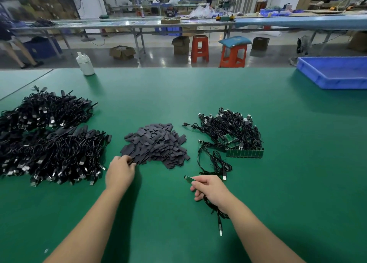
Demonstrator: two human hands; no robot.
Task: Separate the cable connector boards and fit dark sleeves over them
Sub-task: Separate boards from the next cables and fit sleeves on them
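A heap of dark flat sleeves [156,143] lies in the middle of the green table. My left hand [119,172] pinches one sleeve at the heap's near left edge. My right hand [211,190] grips a black cable whose small green connector board [189,179] sticks out to the left of my fingers; the cable's USB plug [220,229] trails toward me. To the right, a strip of joined green boards [244,153] lies in front of a tangle of black cables [230,129].
Two large piles of black cables, one far [45,110] and one near [51,155], fill the left side. A white bottle [85,64] stands at the far edge, a blue tray [335,72] at the far right. A loose cable [214,161] lies ahead of my right hand.
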